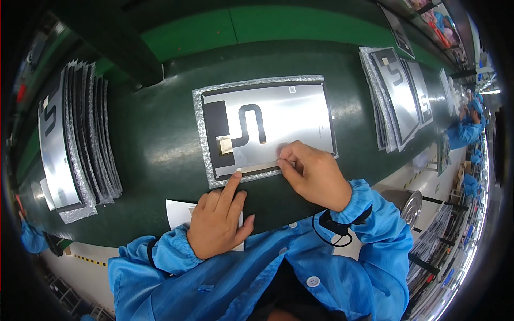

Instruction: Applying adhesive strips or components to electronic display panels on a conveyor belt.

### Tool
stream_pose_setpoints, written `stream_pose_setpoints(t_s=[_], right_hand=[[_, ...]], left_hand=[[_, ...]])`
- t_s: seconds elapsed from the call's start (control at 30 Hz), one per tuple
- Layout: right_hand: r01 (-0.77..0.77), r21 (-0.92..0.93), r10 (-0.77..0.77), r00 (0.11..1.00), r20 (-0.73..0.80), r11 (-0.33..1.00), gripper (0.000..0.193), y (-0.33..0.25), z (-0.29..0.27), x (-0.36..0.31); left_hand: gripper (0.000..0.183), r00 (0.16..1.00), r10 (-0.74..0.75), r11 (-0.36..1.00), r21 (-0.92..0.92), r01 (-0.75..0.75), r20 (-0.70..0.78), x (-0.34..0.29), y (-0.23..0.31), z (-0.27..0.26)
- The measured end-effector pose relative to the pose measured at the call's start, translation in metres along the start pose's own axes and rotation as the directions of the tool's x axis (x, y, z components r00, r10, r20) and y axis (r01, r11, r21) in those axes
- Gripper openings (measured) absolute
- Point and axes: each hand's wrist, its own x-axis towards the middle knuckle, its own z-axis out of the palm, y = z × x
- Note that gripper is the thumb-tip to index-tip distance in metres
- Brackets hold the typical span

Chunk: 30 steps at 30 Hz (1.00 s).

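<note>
A flat silver panel (289, 115) with a black curved cable on it lies on a bubble-wrap sheet (199, 134) in the middle of the dark green belt (155, 155). A thin tan tape strip (257, 168) runs along the panel's near edge. My left hand (217, 222) presses its index fingertip on the strip's left end. My right hand (313, 174) pinches the strip's right end with thumb and fingers. A small tan tape patch (224, 144) sits near the cable's end.
A fanned stack of similar wrapped panels (80, 144) lies at the left, another stack (399, 96) at the right. A white sheet (179, 214) lies under my left wrist. A round metal stool (407, 206) stands at the right. Other workers in blue (466, 128) stand far right.
</note>
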Motion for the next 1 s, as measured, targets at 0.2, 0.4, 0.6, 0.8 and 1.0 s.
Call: stream_pose_setpoints(t_s=[0.2,0.4,0.6,0.8,1.0], right_hand=[[0.007,-0.013,-0.007,1.000,-0.009,1.000,0.011,-0.0006,-0.0004,0.0005],[0.015,-0.037,-0.016,1.000,-0.017,0.999,0.010,-0.0006,-0.0003,0.0008],[0.037,-0.093,-0.041,0.998,-0.046,0.995,0.016,-0.0009,0.0007,0.0002],[0.100,-0.250,-0.121,0.990,-0.071,0.963,0.027,-0.0026,0.0026,0.0016],[0.091,-0.319,-0.117,0.991,-0.062,0.943,0.031,-0.0063,-0.0024,0.0017]], left_hand=[[0.055,1.000,0.007,1.000,-0.003,-0.007,-0.001,0.0007,0.0000,0.0006],[0.055,1.000,-0.008,1.000,-0.008,0.008,0.011,0.0002,0.0004,0.0009],[0.055,1.000,-0.006,1.000,0.003,0.006,0.013,0.0011,0.0012,-0.0001],[0.055,0.999,-0.015,1.000,0.002,0.015,0.029,0.0006,0.0017,-0.0003],[0.055,1.000,-0.016,1.000,0.004,0.016,0.020,-0.0005,0.0010,0.0012]])
